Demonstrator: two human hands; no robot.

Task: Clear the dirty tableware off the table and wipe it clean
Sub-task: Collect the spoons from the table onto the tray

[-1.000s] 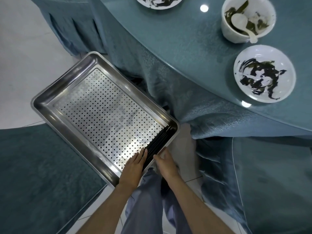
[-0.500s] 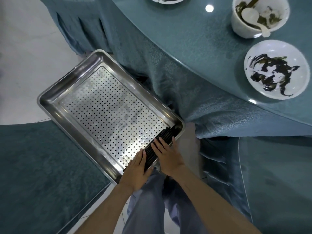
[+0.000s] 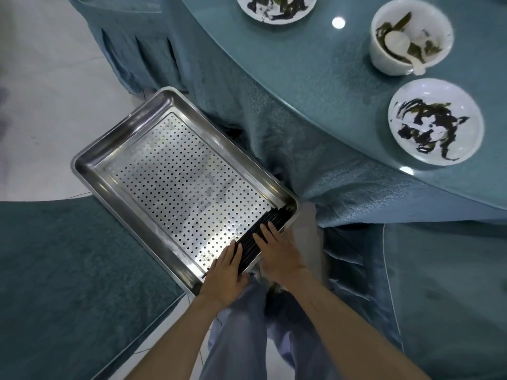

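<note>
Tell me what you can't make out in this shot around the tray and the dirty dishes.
Head view, far plate: upper part cut off by the top edge.
Head view, black chopsticks in the tray: partly covered by the left hand and right hand; count unreadable.
Head view, bowl: its bottom is hidden under green residue and the spoon.

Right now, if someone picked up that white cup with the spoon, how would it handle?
The cup looks ceramic, so probably stiff and breakable. Its spoon lies loose, handle over the rim, and may slide out.
</note>
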